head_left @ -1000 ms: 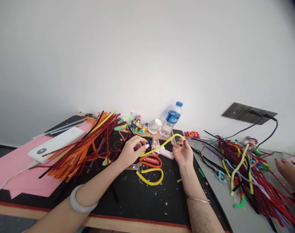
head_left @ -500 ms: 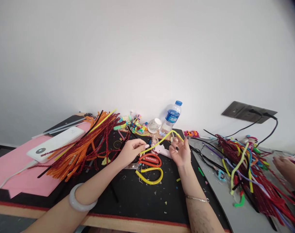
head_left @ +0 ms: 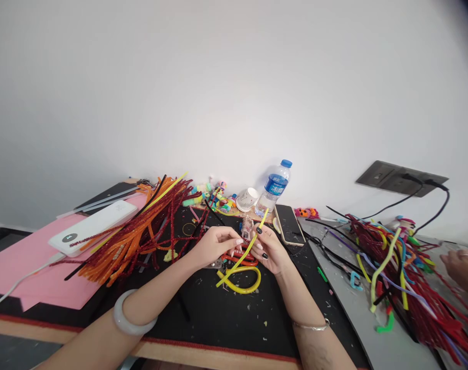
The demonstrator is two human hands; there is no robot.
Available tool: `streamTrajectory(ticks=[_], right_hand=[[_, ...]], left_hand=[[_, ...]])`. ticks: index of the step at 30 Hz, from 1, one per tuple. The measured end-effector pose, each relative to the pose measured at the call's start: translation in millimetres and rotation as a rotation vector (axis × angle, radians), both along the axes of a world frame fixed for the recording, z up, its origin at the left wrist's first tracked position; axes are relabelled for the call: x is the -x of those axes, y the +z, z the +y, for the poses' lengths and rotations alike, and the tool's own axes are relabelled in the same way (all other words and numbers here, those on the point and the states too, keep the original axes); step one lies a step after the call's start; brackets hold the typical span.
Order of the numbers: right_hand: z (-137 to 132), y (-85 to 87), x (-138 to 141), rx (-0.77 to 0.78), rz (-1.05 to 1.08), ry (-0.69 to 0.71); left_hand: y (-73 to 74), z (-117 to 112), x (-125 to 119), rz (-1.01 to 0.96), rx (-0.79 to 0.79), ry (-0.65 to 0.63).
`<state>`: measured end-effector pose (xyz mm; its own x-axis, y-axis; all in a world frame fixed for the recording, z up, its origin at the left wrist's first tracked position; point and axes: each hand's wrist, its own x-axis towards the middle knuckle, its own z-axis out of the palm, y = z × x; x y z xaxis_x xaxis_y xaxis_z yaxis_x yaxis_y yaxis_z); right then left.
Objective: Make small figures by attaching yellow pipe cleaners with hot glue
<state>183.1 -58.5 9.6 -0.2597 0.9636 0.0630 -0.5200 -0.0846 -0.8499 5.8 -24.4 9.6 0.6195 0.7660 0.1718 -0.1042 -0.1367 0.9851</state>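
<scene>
My right hand (head_left: 271,249) is closed, pinching a yellow pipe cleaner (head_left: 239,263) between thumb and fingers. The strip slants from above those fingers down to the left, nearly straight. Close to its left side, my left hand (head_left: 220,244) has its fingertips pressed together; whether anything is between them I cannot make out. Below both hands lies a pair of scissors with one red-orange and one yellow handle (head_left: 260,280). My left fingers partly cover the blades. A small clear object (head_left: 247,226) stands just behind the hands.
A bundle of orange and dark red pipe cleaners (head_left: 122,241) lies left, beside a white power bank (head_left: 93,228) on pink sheets (head_left: 21,267). Behind are a paper cup (head_left: 246,199), water bottle (head_left: 274,190) and phone (head_left: 290,226). At right, another person's hand (head_left: 463,267) is near more pipe cleaners (head_left: 418,298).
The yellow pipe cleaner was arched between both hands; now it hangs diagonally from my right hand. My right hand has turned over and moved left toward the other, uncovering the phone.
</scene>
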Motion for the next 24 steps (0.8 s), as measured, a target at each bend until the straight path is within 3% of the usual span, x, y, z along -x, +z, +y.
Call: streamTrajectory(ticks=[8, 15, 19, 24], right_hand=[[2.1, -1.7, -3.4, -0.021, 0.07, 0.004], [4.0, -5.3, -5.0, -0.025, 0.092, 0.047], [3.3, -4.6, -3.8, -0.022, 0.078, 0.076], [3.1, -6.4, -3.8, -0.027, 0.075, 0.086]], left_hand=[[-8.5, 3.4, -0.7, 0.002, 0.017, 0.076], [-1.5, 5.0, 2.3, -0.035, -0.015, 0.105], [-1.1, 5.8, 1.8, -0.068, 0.094, 0.138], [-3.4, 5.9, 1.0, -0.206, 0.277, 0.04]])
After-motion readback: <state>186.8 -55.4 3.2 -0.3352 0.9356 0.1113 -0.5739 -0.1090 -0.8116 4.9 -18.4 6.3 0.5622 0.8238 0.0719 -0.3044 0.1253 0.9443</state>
